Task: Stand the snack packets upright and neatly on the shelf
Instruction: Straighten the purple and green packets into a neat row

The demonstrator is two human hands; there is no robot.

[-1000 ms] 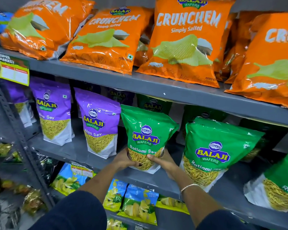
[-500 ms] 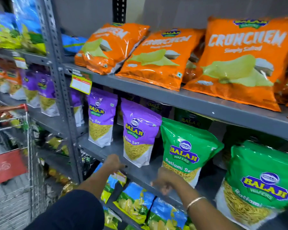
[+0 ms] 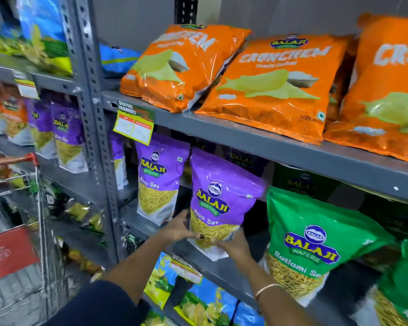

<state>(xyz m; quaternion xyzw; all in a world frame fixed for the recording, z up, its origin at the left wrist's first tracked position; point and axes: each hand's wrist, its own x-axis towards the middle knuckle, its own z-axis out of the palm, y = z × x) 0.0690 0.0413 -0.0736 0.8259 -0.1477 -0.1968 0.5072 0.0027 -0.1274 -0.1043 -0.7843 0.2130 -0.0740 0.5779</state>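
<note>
A purple Aloo Sev packet (image 3: pixel 222 196) stands on the grey middle shelf (image 3: pixel 224 267), leaning a little to the right. My left hand (image 3: pixel 177 228) grips its lower left side and my right hand (image 3: pixel 233 247) holds its bottom right corner. To its left stands another purple Aloo Sev packet (image 3: pixel 159 182), upright. On its right a green Ratlami Sev packet (image 3: pixel 309 243) stands upright, with a second green packet (image 3: pixel 400 290) at the frame's right edge.
Orange Crunchem chip bags (image 3: pixel 273 85) lie tilted on the upper shelf (image 3: pixel 269 142). Blue-green packets (image 3: pixel 198 302) fill the shelf below. A perforated grey upright (image 3: pixel 94 128) divides the bays. A shopping trolley with a red handle (image 3: pixel 17 208) stands at the left.
My hands have left the green Ratlami Sev packet and moved left to grip the purple Aloo Sev packet. The view has swung to the left.
</note>
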